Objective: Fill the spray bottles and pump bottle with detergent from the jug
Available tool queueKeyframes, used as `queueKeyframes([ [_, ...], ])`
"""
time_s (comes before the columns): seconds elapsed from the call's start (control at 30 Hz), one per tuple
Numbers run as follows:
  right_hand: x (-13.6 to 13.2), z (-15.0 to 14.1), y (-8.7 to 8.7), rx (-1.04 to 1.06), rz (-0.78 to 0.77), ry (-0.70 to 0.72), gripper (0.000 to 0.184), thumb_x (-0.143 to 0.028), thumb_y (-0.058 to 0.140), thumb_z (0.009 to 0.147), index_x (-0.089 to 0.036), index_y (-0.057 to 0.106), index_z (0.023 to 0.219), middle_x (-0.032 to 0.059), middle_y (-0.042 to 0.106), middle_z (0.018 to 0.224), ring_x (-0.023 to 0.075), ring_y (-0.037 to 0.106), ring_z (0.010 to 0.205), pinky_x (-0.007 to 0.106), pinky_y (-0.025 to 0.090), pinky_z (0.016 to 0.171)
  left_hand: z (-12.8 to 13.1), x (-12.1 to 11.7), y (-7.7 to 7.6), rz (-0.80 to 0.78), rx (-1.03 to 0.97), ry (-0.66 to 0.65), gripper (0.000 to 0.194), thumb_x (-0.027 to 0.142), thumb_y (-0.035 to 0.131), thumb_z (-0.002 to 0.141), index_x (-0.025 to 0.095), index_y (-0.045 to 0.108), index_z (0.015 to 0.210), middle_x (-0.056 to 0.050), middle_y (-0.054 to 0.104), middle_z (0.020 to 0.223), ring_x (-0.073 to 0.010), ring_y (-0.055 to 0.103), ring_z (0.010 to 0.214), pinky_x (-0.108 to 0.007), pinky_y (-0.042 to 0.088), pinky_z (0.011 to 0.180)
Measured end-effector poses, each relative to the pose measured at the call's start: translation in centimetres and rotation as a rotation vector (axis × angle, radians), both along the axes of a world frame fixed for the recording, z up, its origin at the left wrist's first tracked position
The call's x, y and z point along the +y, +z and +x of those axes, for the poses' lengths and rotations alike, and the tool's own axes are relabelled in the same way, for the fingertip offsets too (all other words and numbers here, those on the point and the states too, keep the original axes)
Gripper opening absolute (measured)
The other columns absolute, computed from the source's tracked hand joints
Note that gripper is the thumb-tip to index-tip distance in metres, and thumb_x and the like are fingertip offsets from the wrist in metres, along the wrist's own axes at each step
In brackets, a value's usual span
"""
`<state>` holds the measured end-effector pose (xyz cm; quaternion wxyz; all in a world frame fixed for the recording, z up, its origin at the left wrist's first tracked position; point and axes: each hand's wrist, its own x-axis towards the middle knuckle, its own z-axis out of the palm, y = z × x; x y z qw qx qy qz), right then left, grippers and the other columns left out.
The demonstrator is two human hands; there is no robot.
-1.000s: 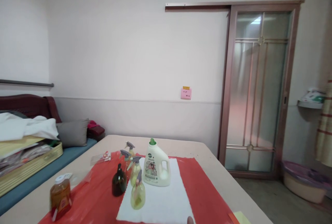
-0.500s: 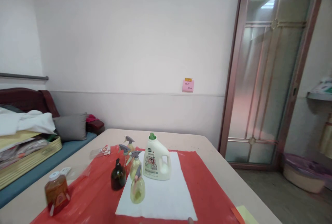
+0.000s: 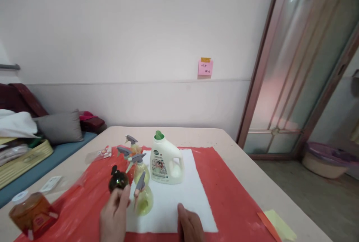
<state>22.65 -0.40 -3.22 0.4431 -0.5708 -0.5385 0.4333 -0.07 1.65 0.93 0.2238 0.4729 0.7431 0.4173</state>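
My left hand [image 3: 113, 214], slightly blurred, is in front of a dark round pump bottle [image 3: 118, 181], hiding its lower part. Its fingers are curled in, and I see nothing held in them. Beside that hand stands a yellowish clear spray bottle [image 3: 144, 201] with a grey and pink trigger head. My right hand [image 3: 190, 224] is over the front of a white cloth [image 3: 168, 221], fingers folded and thumb up, with nothing visible in it. A pale green jug [image 3: 162, 161] with a handle and green spout stands on the cloth. Another yellowish spray bottle [image 3: 141, 172] is left of it.
More spray bottles [image 3: 131, 144] stand behind. A red sheet [image 3: 224, 189] lies under the cloth on the beige table [image 3: 252, 186]. An amber bottle with a white cap [image 3: 35, 214] is at front left. Yellow paper [image 3: 280, 225] lies at front right. A pink note [image 3: 205, 68] hangs on the wall.
Both hands have come up into view from the bottom edge; earlier only a fingertip showed. My view has turned slightly and tilted down. The bottles and jug keep their places.
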Motion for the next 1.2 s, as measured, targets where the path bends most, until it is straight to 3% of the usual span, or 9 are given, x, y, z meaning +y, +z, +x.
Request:
queueKeyframes([
  [0.1, 3.4, -1.3, 0.1, 0.098, -0.008, 0.077, 0.066, -0.075, 0.034, 0.091, -0.025, 0.043, 0.049, -0.0033, 0.042, 0.047, 0.0125, 0.045, 0.048, 0.027, 0.04, 0.057, 1.0, 3.8, 2.4, -0.043, 0.25, -0.066, 0.036, 0.051, 0.06, 0.081, 0.02, 0.063, 0.099, -0.012, 0.071, 0.108, -0.0298, 0.065, 0.1, -0.034, 0.048, 0.077],
  [0.17, 5.1, -1.4, -0.5, 0.147, -0.022, 0.093, 0.065, -0.075, 0.037, 0.09, -0.023, 0.045, 0.05, -0.0043, 0.041, 0.045, 0.0108, 0.042, 0.046, 0.026, 0.036, 0.054, 1.9, 5.0, 3.1, -0.142, 0.453, -0.174, 0.04, 0.045, 0.054, 0.085, 0.021, 0.06, 0.116, -0.014, 0.068, 0.119, -0.0333, 0.064, 0.106, -0.038, 0.046, 0.076],
  [0.3, 7.0, 0.4, -3.5, 0.242, -0.131, 0.078, 0.06, -0.073, 0.046, 0.087, -0.022, 0.048, 0.056, -0.0028, 0.048, 0.048, 0.0103, 0.045, 0.044, 0.024, 0.034, 0.049, 2.2, 5.8, 2.0, -0.198, 0.526, -0.302, 0.034, 0.028, 0.04, 0.089, 0.022, 0.062, 0.115, -0.013, 0.074, 0.106, -0.0314, 0.068, 0.1, -0.036, 0.044, 0.076],
  [0.4, 8.1, 1.7, -6.2, 0.319, -0.194, 0.066, 0.055, -0.074, 0.056, 0.08, -0.019, 0.06, 0.079, 0.0084, 0.07, 0.082, 0.0176, 0.065, 0.073, 0.025, 0.045, 0.06, 1.6, 6.3, 0.0, -0.161, 0.262, -0.276, 0.034, 0.038, 0.046, 0.088, 0.024, 0.066, 0.112, -0.007, 0.076, 0.084, -0.028, 0.071, 0.081, -0.031, 0.046, 0.066],
  [0.5, 9.1, 1.9, -8.3, 0.394, -0.203, 0.113, 0.091, -0.082, 0.07, 0.06, -0.02, 0.055, 0.125, 0.0193, 0.057, 0.138, 0.0288, 0.06, 0.12, 0.035, 0.05, 0.089, 1.7, 6.9, -1.4, -0.09, -0.124, -0.295, 0.045, 0.055, 0.064, 0.076, 0.022, 0.073, 0.105, -0.002, 0.069, 0.06, -0.0238, 0.065, 0.056, -0.028, 0.045, 0.053],
  [0.6, 9.8, 1.3, -10.0, 0.474, -0.205, 0.284, 0.12, -0.076, 0.084, 0.041, -0.019, 0.045, 0.14, 0.0225, 0.05, 0.146, 0.0352, 0.047, 0.136, 0.044, 0.039, 0.109, 2.0, 7.4, -2.0, -0.004, -0.37, -0.259, 0.051, 0.057, 0.08, 0.059, 0.019, 0.078, 0.094, -0.003, 0.069, 0.06, -0.0219, 0.062, 0.057, -0.027, 0.045, 0.053],
  [0.73, 10.1, 0.6, -11.3, 0.588, -0.153, 0.359, 0.11, -0.066, 0.089, 0.044, -0.021, 0.049, 0.136, 0.0192, 0.047, 0.149, 0.0383, 0.04, 0.141, 0.048, 0.03, 0.115, 1.4, 8.0, -2.5, 0.076, -0.627, -0.106, 0.05, 0.049, 0.089, 0.052, 0.017, 0.079, 0.09, -0.004, 0.072, 0.067, -0.0162, 0.058, 0.057, -0.024, 0.046, 0.054],
  [1.0, 9.5, -1.0, -9.5, 0.769, -0.102, 0.335, 0.094, -0.056, 0.089, 0.046, -0.02, 0.056, 0.127, 0.0132, 0.066, 0.119, 0.0323, 0.064, 0.105, 0.042, 0.045, 0.092, 0.7, 8.3, -3.2, 0.145, -0.897, -0.034, 0.046, 0.039, 0.094, 0.052, 0.015, 0.078, 0.088, -0.005, 0.074, 0.076, -0.0114, 0.056, 0.057, -0.022, 0.046, 0.056],
  [1.2, 8.0, -1.4, -6.9, 1.134, -0.462, 0.128, 0.058, -0.058, 0.084, 0.06, -0.018, 0.071, 0.101, 0.0053, 0.073, 0.08, 0.0198, 0.067, 0.074, 0.03, 0.048, 0.07, 1.0, 8.0, -2.7, 0.177, -0.847, -0.172, 0.041, 0.039, 0.092, 0.055, 0.016, 0.079, 0.087, -0.004, 0.069, 0.066, -0.013, 0.055, 0.054, -0.024, 0.043, 0.053],
])
